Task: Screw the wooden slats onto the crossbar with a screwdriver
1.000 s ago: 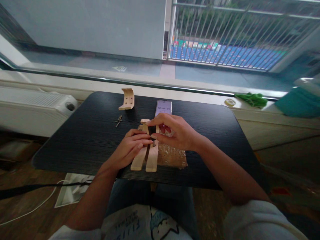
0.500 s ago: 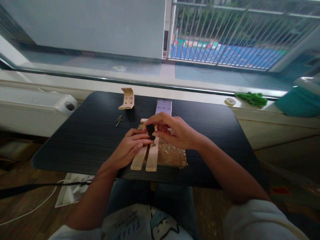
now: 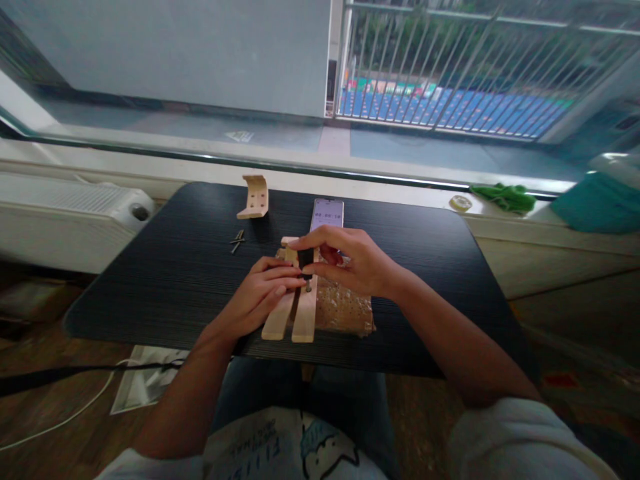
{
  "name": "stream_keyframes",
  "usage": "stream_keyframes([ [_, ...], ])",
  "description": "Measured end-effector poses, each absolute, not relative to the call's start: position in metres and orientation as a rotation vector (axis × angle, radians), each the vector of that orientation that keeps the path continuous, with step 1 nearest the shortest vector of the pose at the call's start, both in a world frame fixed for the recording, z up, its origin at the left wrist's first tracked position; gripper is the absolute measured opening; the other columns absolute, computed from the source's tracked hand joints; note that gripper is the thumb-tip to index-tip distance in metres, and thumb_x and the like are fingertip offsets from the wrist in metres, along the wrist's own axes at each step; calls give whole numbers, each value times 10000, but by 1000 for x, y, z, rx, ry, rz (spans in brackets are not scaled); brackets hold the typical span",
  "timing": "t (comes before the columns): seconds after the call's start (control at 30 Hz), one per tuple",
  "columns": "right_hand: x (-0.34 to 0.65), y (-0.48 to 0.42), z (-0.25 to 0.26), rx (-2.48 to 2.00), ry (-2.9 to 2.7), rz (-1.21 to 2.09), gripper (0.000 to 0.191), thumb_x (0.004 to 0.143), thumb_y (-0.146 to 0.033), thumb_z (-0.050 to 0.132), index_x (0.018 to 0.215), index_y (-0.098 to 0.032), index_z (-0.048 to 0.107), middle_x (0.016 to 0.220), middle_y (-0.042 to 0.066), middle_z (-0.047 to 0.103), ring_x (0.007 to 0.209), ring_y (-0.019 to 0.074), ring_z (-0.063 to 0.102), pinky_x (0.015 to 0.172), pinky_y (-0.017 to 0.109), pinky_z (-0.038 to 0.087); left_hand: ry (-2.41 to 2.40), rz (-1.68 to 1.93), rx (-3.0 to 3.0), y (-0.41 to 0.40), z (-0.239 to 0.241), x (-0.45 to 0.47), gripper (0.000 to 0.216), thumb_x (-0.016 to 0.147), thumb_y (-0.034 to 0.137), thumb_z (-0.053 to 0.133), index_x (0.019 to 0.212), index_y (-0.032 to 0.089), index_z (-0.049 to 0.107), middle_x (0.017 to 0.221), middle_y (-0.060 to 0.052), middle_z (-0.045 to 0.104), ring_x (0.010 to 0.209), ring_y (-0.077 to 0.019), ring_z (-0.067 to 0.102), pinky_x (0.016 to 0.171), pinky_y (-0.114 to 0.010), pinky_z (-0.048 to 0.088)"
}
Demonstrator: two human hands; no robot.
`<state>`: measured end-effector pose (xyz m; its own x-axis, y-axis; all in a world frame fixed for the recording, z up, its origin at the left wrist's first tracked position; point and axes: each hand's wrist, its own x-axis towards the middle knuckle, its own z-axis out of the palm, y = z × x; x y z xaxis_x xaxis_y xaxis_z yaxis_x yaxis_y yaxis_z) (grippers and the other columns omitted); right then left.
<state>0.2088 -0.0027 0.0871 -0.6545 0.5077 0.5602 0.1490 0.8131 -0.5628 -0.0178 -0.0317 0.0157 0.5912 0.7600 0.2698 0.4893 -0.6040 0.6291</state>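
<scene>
My right hand [image 3: 353,263] is closed round the black handle of a short screwdriver [image 3: 306,257]. The tool points down, and its tip meets a screw [image 3: 309,288] in the right one of two pale wooden slats [image 3: 304,323]. My left hand [image 3: 257,293] lies with fingers stretched out across the left slat [image 3: 277,323], its fingertips near the screw and the tool. Under the slats is a brown block in clear wrap [image 3: 347,310], showing rows of small holes. My hands hide the far part of the slats.
On the dark table [image 3: 165,280] stand a curved wooden piece with holes [image 3: 257,198] and, nearer, several loose screws [image 3: 237,241]. A phone [image 3: 327,212] lies behind my right hand. The sill holds a tape roll [image 3: 460,203] and a green cloth [image 3: 505,197]. A radiator [image 3: 75,207] is at left.
The screwdriver handle has turned from a leftward tilt to nearly upright, and my right fingers have shifted slightly with it. My left hand and the slats stay where they were.
</scene>
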Motion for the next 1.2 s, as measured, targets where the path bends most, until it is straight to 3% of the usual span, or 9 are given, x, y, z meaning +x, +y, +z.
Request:
stream_keyframes([
  [0.13, 208, -2, 85, -506, -2251, 586, 249, 884, -282, 623, 1096, -154, 606, 879, 6, 635, 644, 63, 479, 614, 210, 411, 986, 730, 2306, -31, 17, -17, 477, 1004, 448, 302, 1134, 224, 704, 1223, -56, 652, 1146, -257, 430, 1046, -443, 358],
  [0.73, 208, -2, 82, -531, -2212, 493, 272, 789, -187, 724, 1023, -149, 590, 763, -46, 531, 628, 62, 447, 615, 204, 398, 937, 775, 2329, -30, 12, -20, 439, 1011, 423, 314, 1160, 249, 689, 1232, -40, 652, 1158, -255, 427, 1033, -436, 349],
  [1.2, 206, -2, 79, -495, -2228, 407, 206, 888, -289, 617, 1046, -163, 575, 899, 3, 627, 646, 56, 490, 610, 201, 420, 942, 790, 2331, -32, 15, -19, 427, 1016, 406, 323, 1154, 224, 684, 1238, -34, 644, 1146, -244, 426, 1032, -412, 339],
])
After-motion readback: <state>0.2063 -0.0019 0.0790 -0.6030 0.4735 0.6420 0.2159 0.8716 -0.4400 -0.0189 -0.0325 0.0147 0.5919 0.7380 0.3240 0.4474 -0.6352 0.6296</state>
